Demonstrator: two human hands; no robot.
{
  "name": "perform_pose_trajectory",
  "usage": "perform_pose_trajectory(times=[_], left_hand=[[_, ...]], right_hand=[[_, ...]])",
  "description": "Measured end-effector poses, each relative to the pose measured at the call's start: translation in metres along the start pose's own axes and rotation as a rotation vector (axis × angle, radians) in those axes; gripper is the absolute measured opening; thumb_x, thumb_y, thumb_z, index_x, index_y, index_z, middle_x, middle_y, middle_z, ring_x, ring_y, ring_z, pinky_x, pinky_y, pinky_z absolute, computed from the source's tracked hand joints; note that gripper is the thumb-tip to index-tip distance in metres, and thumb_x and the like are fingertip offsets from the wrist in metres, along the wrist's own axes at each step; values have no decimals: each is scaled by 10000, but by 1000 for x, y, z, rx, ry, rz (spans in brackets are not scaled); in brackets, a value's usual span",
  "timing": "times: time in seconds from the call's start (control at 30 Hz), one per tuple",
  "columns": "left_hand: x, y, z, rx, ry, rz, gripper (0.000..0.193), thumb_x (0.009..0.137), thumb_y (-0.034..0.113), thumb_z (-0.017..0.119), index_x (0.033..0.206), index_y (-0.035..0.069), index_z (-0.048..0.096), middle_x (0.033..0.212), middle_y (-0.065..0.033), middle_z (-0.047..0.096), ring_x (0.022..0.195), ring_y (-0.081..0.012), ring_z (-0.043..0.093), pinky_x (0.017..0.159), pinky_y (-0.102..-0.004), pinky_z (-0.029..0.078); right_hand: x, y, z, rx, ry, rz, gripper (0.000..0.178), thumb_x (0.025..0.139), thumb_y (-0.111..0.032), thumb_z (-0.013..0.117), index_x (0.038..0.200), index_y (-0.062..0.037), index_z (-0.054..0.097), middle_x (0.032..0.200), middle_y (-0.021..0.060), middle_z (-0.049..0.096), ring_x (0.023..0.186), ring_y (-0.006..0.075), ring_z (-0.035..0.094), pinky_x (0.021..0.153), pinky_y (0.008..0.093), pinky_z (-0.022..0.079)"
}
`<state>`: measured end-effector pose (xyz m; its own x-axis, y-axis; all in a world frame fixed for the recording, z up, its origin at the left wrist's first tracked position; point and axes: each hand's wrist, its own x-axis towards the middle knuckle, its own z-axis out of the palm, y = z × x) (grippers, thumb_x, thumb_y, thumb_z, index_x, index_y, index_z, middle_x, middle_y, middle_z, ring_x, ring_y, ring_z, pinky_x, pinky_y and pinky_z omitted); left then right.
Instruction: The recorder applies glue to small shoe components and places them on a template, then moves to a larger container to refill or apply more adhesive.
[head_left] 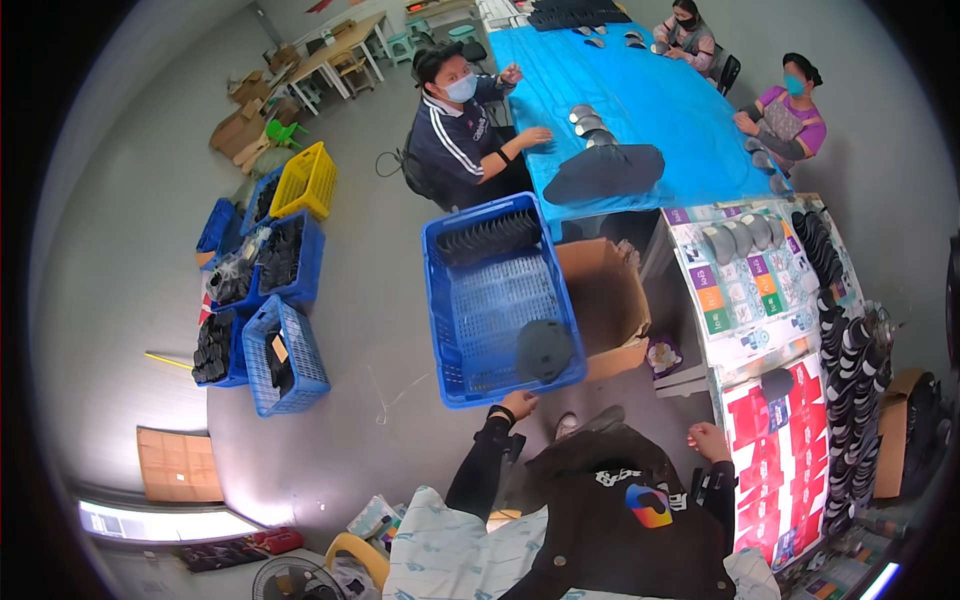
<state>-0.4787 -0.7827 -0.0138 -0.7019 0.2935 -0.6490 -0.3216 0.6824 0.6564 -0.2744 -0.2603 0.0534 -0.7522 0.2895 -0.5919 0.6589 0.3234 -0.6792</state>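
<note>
My left hand (517, 404) is just below the near rim of a blue plastic crate (432, 300). Its fingers look loosely apart, and I see nothing held in them. Inside the crate, close to that hand, lies a dark, rounded cap-like piece (544, 350). A row of dark curved pieces (490, 238) stands along the crate's far end. My right hand (708, 440) hovers at the left edge of the side table, fingers slightly bent and apart, with nothing visible in it. Nearby on the table rests a small dark curved piece (777, 384).
Behind the crate is an open cardboard box (605, 300). The side table (750, 340) has grey curved pieces and dark stacks along its right edge. Three people sit around a blue-covered table (690, 130). Several filled crates, one yellow (305, 180), stand on the left floor.
</note>
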Motion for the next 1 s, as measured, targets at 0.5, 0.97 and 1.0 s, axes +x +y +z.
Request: perform_pose_trajectory(times=[0.5, 0.97, 1.0], left_hand=[[-11, -1, 46, -70, 105, 34, 383, 946, 403, 615, 1004, 47, 742, 870, -116, 753, 778, -255, 719, 746, -390, 551], [-149, 263, -35, 321, 1243, 852, 216, 797, 140, 744, 660, 57, 599, 1360, -175, 598, 1341, -418, 457, 1120, -602, 296], [-146, 264, -35, 317, 1232, 874, 212, 792, 132, 745, 655, 59, 600, 1363, -173, 597, 1341, -419, 458, 1128, -599, 285]], right_hand=[[35, 14, -32, -67, -93, -57, 227, 949, -208, 636, 999, 11, 670, 815, 67, 707, 687, 142, 688, 577, 265, 527], [25, 1, -40, 39, -26, -67, 268, 891, -260, 602, 905, -6, 686, 718, 58, 685, 686, 142, 670, 670, 294, 518], [27, 1, -43, 3, -18, -63, 271, 890, -263, 601, 911, -8, 691, 719, 54, 685, 695, 143, 674, 677, 296, 521]])
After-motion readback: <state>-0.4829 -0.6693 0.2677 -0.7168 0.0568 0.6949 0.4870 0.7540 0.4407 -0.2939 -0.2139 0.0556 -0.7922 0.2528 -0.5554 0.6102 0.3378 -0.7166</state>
